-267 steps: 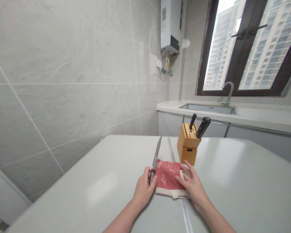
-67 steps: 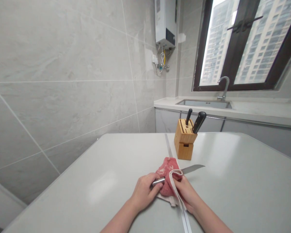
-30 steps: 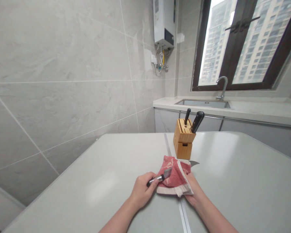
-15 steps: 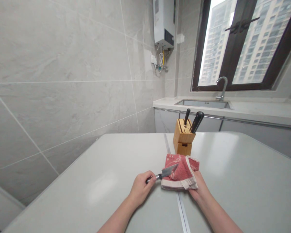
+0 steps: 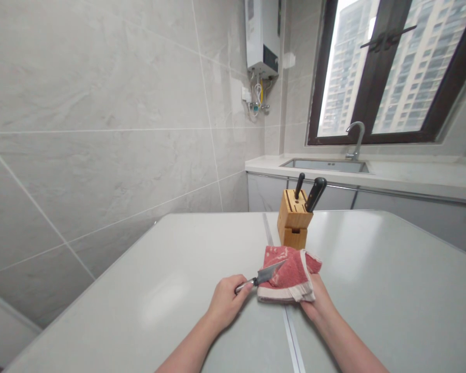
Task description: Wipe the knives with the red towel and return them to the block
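Note:
My left hand (image 5: 230, 299) is closed round the dark handle of a knife (image 5: 270, 271), its blade pointing right. The blade lies against a red towel (image 5: 291, 269) with a white border. My right hand (image 5: 316, 299) holds the towel from beneath and from the right; most of its fingers are hidden by the cloth. Just beyond the towel stands a wooden knife block (image 5: 294, 217) with two black-handled knives (image 5: 316, 195) in its slots.
The white table (image 5: 171, 248) has a seam strip running down its middle. Behind it are a counter (image 5: 407, 173) with a sink (image 5: 326, 166) and a faucet (image 5: 358, 140). A tiled wall (image 5: 101, 171) rises on the left.
The knife has shifted very slightly against the towel, its tip a little higher and further right. Both hands keep their hold, and the knife block stays put.

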Demonstrator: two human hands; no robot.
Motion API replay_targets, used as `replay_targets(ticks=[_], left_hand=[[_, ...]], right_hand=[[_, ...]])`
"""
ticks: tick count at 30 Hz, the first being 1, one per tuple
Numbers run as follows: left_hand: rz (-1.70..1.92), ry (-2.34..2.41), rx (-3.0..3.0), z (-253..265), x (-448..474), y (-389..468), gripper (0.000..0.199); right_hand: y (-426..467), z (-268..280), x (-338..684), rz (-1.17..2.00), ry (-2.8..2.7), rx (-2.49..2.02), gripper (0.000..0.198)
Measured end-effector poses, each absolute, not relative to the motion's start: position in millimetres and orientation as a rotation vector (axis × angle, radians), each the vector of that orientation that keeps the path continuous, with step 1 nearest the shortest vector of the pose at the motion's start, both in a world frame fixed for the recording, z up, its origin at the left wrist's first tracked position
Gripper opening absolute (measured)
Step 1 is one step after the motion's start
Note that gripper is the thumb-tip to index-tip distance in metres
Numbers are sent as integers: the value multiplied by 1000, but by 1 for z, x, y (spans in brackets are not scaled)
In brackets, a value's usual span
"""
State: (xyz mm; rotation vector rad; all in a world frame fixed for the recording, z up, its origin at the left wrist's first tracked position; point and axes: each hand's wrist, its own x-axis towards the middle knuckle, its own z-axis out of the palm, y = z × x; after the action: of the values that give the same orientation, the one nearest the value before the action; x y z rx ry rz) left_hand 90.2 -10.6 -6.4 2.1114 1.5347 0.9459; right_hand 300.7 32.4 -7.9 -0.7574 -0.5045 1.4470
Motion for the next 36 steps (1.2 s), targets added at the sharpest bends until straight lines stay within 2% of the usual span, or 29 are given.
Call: replay_targets(ticks=[18,26,36], left_hand=[[994,1551,2146,-5,91,-11,39],[1051,1567,2127,-4,91,-11,36],[1066,1583,2129,-5,90,-11,36]], right_hand=[[34,-11,303,1458,-477,-701,19],[33,-6,304,1417,-400,-688,7],[37,-9,306,1421,-335,-686,14]])
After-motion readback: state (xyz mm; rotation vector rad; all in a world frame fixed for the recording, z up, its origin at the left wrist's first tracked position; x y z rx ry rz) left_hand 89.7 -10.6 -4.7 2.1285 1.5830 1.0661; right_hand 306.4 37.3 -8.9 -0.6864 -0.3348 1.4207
